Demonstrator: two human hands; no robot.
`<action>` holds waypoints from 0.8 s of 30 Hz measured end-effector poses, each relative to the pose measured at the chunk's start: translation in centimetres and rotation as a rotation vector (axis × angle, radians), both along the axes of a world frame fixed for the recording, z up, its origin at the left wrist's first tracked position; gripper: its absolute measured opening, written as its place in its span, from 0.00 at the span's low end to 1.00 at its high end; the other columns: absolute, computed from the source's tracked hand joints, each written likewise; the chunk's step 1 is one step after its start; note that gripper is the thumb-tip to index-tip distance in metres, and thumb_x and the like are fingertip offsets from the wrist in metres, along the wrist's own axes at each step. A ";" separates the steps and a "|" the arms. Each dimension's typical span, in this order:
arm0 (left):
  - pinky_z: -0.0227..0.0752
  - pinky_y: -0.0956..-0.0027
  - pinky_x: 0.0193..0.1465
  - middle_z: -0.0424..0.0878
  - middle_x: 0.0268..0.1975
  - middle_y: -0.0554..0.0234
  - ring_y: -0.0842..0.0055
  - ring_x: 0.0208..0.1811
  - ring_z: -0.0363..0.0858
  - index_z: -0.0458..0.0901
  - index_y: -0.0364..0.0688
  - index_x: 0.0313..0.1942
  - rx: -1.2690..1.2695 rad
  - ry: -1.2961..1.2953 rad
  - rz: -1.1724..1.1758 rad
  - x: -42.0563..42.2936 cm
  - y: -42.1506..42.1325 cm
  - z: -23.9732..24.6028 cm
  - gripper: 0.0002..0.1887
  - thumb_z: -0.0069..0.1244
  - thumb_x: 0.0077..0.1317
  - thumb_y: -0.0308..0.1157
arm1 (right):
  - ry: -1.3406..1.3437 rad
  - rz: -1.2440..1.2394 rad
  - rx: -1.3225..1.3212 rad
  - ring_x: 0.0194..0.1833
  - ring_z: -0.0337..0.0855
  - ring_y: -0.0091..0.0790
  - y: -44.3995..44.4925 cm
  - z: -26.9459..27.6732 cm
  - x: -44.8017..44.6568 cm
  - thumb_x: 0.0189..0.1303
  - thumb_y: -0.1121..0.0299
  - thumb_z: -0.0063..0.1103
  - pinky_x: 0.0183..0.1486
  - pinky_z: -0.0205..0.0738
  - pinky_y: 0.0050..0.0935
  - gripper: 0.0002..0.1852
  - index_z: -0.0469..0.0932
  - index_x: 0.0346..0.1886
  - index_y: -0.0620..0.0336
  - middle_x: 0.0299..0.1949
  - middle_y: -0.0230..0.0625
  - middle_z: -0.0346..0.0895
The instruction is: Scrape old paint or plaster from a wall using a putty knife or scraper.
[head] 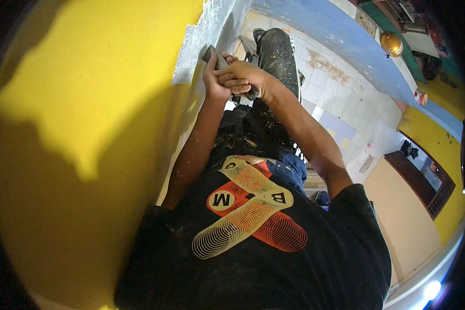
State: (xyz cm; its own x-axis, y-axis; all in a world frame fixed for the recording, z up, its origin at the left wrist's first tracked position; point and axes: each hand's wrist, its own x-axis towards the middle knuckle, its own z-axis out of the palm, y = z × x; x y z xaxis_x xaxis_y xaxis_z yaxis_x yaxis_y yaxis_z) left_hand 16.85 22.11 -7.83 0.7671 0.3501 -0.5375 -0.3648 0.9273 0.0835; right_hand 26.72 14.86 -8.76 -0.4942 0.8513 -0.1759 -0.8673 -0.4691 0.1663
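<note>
Both hands are at the wall in front of me, on one wide-bladed scraper (219,63). Its flat grey blade points up and left, with the tip at or very near the wall. My right hand (245,76) wraps the dark handle, whose end sticks out below the fingers. My left hand (217,82) grips around the blade from the wall side, thumb along it. Beside the blade lies a rough whitish-grey patch (195,48), edged raggedly by yellow paint on the wall (112,50). Whether the blade edge touches the surface cannot be made out.
My bent leg in paint-specked dark trousers (277,58) extends ahead, above a pale tiled floor (329,93). On a ledge along the blue wall (314,19) are a gold helmet (391,43) and a paper cup (421,97). A wood-framed opening (422,174) lies at right.
</note>
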 end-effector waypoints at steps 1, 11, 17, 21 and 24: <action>0.71 0.66 0.47 0.75 0.29 0.62 0.69 0.38 0.76 0.72 0.39 0.34 0.011 0.014 0.035 -1.4 0.2 0.9 0.17 0.40 0.70 0.45 | 0.014 0.035 0.011 0.06 0.57 0.19 1.4 3.1 -1.2 0.70 0.61 0.37 0.04 0.50 0.18 0.18 0.68 0.29 0.65 0.10 0.27 0.58; 0.72 0.69 0.45 0.76 0.30 0.64 0.75 0.38 0.75 0.74 0.41 0.36 -0.019 -0.113 -0.060 1.4 -0.1 -1.6 0.16 0.41 0.69 0.45 | 0.177 -0.141 0.183 0.10 0.61 0.23 -0.1 -7.8 -0.6 0.66 0.60 0.41 0.10 0.52 0.21 0.17 0.70 0.25 0.61 0.12 0.30 0.60; 0.73 0.69 0.43 0.75 0.31 0.65 0.74 0.38 0.75 0.72 0.42 0.34 -0.042 -0.072 -0.012 -2.4 2.6 -0.6 0.17 0.40 0.70 0.48 | -0.404 -0.069 -0.294 0.06 0.56 0.22 2.9 5.1 -3.3 0.69 0.63 0.37 0.07 0.51 0.20 0.15 0.68 0.29 0.60 0.11 0.28 0.58; 0.73 0.69 0.42 0.74 0.30 0.65 0.73 0.37 0.75 0.72 0.42 0.37 -0.070 -0.052 -0.063 -1.0 1.8 -0.5 0.16 0.39 0.70 0.47 | -0.075 -0.090 -0.276 0.06 0.54 0.19 2.5 4.3 -1.3 0.68 0.71 0.39 0.05 0.49 0.18 0.12 0.66 0.25 0.56 0.11 0.26 0.58; 0.73 0.70 0.42 0.74 0.30 0.66 0.73 0.37 0.75 0.73 0.41 0.36 -0.040 -0.096 0.016 -2.0 1.6 1.7 0.16 0.41 0.69 0.46 | 0.020 -0.147 -0.149 0.06 0.55 0.19 1.6 7.1 -2.8 0.68 0.70 0.38 0.05 0.48 0.17 0.12 0.66 0.25 0.58 0.11 0.26 0.59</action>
State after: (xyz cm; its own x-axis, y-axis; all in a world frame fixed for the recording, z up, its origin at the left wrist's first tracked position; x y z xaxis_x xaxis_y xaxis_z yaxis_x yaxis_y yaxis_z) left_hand 14.84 23.66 -6.09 0.8103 0.3426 -0.4754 -0.3844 0.9231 0.0101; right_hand 23.96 16.50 -1.64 -0.3714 0.8797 -0.2968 -0.9204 -0.3068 0.2424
